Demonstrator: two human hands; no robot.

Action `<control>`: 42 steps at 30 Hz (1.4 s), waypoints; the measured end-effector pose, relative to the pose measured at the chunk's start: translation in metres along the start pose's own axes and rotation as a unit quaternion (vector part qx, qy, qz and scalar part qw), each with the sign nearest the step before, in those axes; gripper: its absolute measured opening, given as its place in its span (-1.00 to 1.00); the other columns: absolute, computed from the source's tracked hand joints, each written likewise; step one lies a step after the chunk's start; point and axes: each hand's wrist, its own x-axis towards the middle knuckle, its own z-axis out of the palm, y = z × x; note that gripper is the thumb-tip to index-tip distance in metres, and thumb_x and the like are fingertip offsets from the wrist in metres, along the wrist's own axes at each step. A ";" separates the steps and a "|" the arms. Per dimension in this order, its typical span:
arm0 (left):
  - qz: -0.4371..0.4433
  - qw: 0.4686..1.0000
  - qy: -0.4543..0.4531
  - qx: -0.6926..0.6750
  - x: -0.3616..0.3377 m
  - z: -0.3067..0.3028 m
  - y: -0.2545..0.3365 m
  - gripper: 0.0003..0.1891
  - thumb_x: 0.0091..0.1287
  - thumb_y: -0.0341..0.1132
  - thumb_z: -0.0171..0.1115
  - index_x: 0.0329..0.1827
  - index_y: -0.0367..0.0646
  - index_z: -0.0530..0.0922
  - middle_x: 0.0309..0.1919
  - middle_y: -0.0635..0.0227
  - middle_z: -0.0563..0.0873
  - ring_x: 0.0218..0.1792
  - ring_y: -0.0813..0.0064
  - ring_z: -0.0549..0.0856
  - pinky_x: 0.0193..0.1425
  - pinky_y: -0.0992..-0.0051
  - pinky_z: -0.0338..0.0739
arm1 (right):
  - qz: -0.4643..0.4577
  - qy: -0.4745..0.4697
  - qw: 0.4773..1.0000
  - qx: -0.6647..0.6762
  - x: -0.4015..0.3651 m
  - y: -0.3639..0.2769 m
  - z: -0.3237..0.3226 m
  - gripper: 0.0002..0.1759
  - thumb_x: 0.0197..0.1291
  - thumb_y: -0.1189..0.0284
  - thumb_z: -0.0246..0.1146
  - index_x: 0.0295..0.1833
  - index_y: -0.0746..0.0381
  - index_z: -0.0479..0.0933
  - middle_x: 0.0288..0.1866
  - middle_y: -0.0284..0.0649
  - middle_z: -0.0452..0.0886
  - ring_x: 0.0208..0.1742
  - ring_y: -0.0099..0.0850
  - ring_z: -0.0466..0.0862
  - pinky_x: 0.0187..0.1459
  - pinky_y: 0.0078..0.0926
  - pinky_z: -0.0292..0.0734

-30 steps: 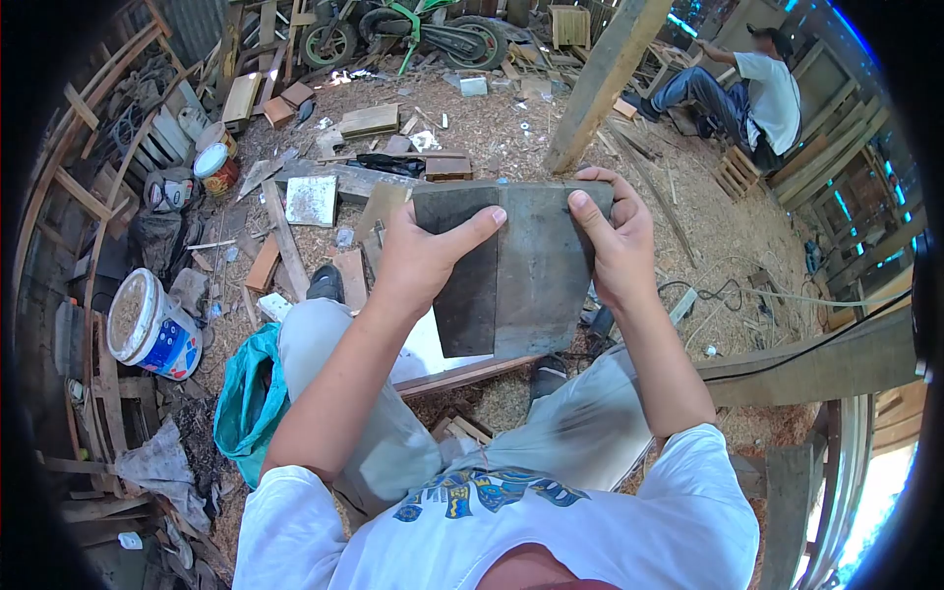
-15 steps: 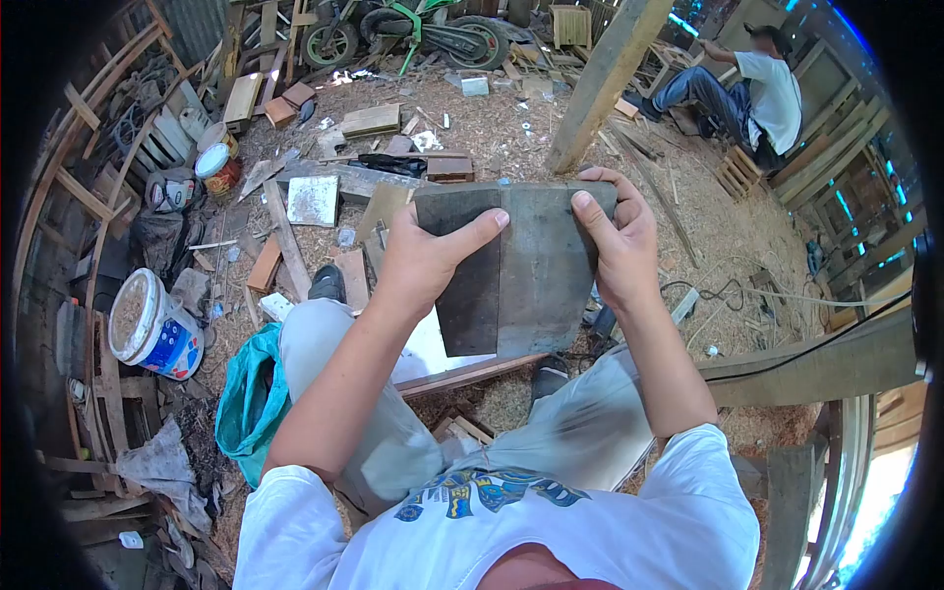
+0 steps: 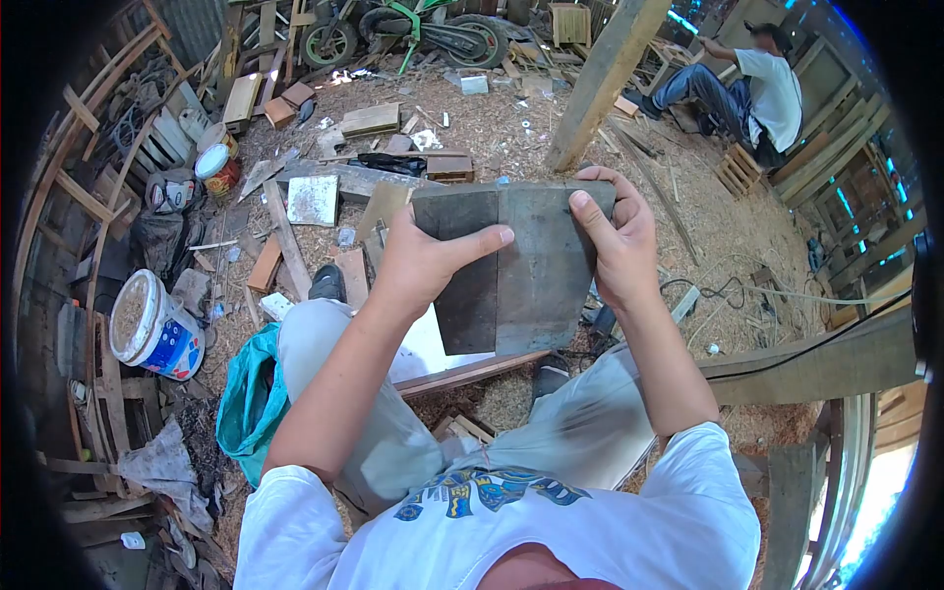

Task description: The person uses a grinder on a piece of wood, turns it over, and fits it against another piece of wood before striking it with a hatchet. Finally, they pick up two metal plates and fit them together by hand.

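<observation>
head view, item by item.

1. left hand (image 3: 418, 261): grip closed on the dark board (image 3: 467, 305). my fingers are behind it and my thumb lies flat across its face, reaching the seam.
2. right hand (image 3: 615, 241): grip closed on the upper right corner of the grey board (image 3: 536, 280). my thumb is on the face and my fingers curl over the top edge.
3. the two boards: held upright in the air above my knees, long edges touching, tops about level.
4. state of the work, as i judge it: the pair is lined up side by side. no nail, screw, glue or clamp shows on the faces, so only my hands keep them together. the backs are hidden.
5. below the boards: a white sheet (image 3: 423, 349) and a wooden strip (image 3: 462, 376) lie on the floor between my shoes. there is no desk in sight.
6. floor (image 3: 492, 123): sawdust and shavings, strewn with offcuts. a white slab (image 3: 313, 200) lies among them.
7. left side: a white bucket (image 3: 147, 324), a paint tin (image 3: 216, 167), and a teal bag (image 3: 251, 393) just beside my left leg.
8. right side: a cable (image 3: 708, 290) on the floor near my right arm, and a heavy beam (image 3: 816, 359).
9. room: an open timber shed. a slanted post (image 3: 605, 79) stands beyond the boards and a motorbike (image 3: 413, 29) is at the far wall. another person (image 3: 762, 93) is seated well apart, far right.
</observation>
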 end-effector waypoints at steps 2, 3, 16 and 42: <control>0.010 1.000 -0.013 0.004 0.000 -0.001 -0.002 -0.48 0.10 -0.39 0.70 0.11 -0.27 0.67 -0.04 0.28 0.82 -0.04 0.45 0.78 0.13 0.37 0.67 | -0.001 -0.001 1.000 -0.002 0.000 0.001 0.000 -0.65 0.41 0.44 0.43 0.20 0.29 0.53 -0.09 -0.33 0.70 -0.08 -0.61 0.67 -0.03 -0.60 0.58; 0.009 1.000 -0.013 0.004 0.000 -0.001 -0.002 -0.48 0.10 -0.39 0.70 0.11 -0.27 0.67 -0.04 0.28 0.82 -0.04 0.45 0.78 0.13 0.37 0.67 | 0.002 0.001 1.000 -0.001 -0.001 0.001 0.001 -0.65 0.41 0.43 0.43 0.19 0.29 0.53 -0.08 -0.33 0.70 -0.08 -0.61 0.67 -0.03 -0.60 0.58; 0.016 0.999 -0.016 0.043 -0.008 -0.003 0.009 -0.54 0.11 -0.42 0.68 0.07 -0.28 0.68 -0.07 0.27 0.82 -0.08 0.46 0.78 0.10 0.39 0.67 | -0.005 -0.015 1.000 -0.002 -0.006 -0.005 0.005 -0.64 0.40 0.41 0.44 0.18 0.29 0.53 -0.08 -0.34 0.69 -0.08 -0.61 0.64 0.00 -0.60 0.56; 0.114 0.988 0.033 0.095 -0.003 -0.009 0.014 -0.66 0.11 -0.40 0.70 -0.10 -0.35 0.79 -0.20 0.28 0.87 -0.23 0.58 0.81 -0.03 0.49 0.71 | -0.075 -0.035 0.997 0.009 0.013 -0.002 -0.008 -0.63 0.52 0.33 0.30 0.28 0.28 0.46 0.01 -0.30 0.65 0.06 -0.60 0.61 0.13 -0.53 0.47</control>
